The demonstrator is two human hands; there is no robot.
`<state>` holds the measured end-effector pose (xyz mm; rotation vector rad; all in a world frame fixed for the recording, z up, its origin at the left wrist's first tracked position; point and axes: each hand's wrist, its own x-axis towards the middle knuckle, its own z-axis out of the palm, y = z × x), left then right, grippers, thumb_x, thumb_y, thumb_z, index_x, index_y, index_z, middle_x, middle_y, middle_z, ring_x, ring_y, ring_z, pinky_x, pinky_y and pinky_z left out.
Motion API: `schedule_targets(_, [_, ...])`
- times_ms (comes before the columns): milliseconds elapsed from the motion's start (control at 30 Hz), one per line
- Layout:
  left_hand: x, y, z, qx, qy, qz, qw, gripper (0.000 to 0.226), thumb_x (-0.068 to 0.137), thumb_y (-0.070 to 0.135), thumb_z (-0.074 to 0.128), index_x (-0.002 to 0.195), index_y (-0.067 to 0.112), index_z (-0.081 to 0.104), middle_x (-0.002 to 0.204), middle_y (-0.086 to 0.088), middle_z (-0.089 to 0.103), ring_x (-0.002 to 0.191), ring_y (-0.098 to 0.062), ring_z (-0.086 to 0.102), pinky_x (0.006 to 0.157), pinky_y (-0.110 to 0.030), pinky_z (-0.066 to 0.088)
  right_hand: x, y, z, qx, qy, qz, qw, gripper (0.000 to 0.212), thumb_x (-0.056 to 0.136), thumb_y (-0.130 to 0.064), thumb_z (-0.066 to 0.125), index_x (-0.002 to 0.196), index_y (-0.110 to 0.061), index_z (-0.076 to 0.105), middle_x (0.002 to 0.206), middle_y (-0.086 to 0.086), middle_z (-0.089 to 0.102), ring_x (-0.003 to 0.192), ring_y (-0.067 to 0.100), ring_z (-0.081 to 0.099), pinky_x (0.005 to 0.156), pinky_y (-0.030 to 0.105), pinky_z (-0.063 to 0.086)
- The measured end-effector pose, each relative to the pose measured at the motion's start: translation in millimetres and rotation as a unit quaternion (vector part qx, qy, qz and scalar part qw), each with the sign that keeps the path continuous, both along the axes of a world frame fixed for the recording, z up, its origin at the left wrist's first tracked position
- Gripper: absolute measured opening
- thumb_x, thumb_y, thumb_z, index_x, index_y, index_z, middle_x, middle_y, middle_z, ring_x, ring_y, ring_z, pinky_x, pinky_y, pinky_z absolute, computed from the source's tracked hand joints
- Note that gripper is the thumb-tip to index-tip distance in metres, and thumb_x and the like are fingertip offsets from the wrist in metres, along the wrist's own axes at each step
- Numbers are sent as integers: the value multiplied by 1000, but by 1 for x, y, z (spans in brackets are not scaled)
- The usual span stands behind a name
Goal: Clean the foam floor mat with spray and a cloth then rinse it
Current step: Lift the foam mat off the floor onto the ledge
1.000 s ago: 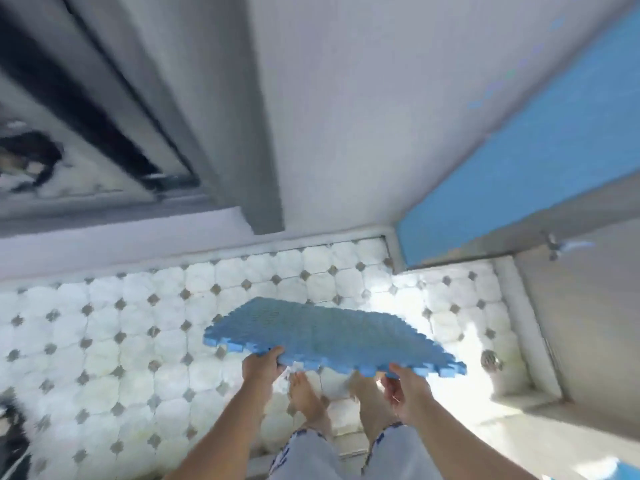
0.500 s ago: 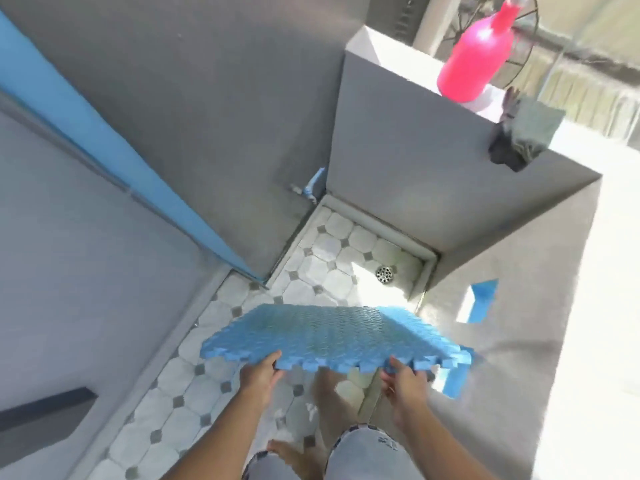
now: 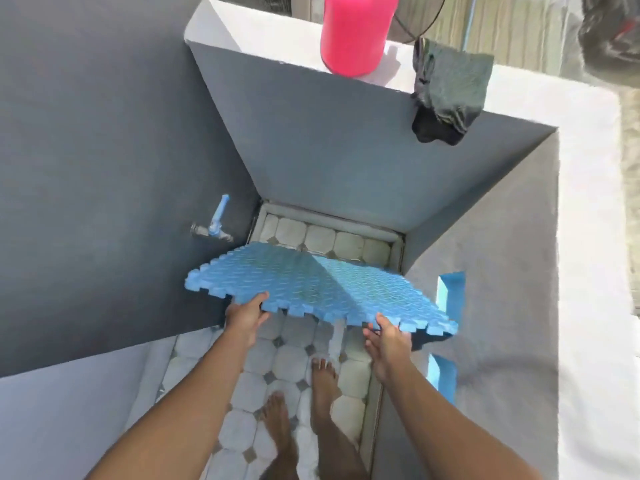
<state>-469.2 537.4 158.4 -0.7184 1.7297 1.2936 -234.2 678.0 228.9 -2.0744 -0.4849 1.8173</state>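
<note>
Right now I hold the blue foam mat (image 3: pixel 311 289) nearly flat above the tiled floor (image 3: pixel 287 362), between grey walls. On the ledge (image 3: pixel 540 91) stand a pink spray bottle (image 3: pixel 355 32) and a draped dark cloth (image 3: pixel 446 95). My left hand (image 3: pixel 246 315) and right hand (image 3: pixel 389 337) pinch the mat's near edge, fingers underneath; a tap (image 3: pixel 213 230) sits just left.

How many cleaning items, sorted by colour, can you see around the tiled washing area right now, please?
Blue: 1, the foam floor mat, held at its near edge by the left hand and the right hand
Pink: 1, the spray bottle on the wall ledge
Dark grey: 1, the cloth draped over that ledge
Total: 3
</note>
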Motion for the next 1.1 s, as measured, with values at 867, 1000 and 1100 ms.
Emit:
schedule_targets(867, [-24,42,-37,29,-43,-137,989,55,101,12,66,149,-6,46,155,-18,51,134,-35,59,93,-36,55,3,48,-79,-84,-3,114,990,28,97,-21,65,122,-8,63,124,8,66,98,20,69,67,31,59])
schedule_targets(1000, [-10,23,-3,53,-50,-183,980,63,100,14,68,154,-2,39,157,-15,47,135,-30,58,99,-37,53,10,22,-47,-11,-49,214,975,62,94,-10,63,150,-9,37,107,8,63,88,18,61,60,28,56])
schedule_targets(1100, [4,10,32,42,-30,-229,972,74,99,16,69,160,3,27,150,-13,52,132,-29,60,99,-43,53,8,2,-12,33,-46,291,955,63,90,-10,61,148,-19,39,107,11,63,90,20,60,58,29,54])
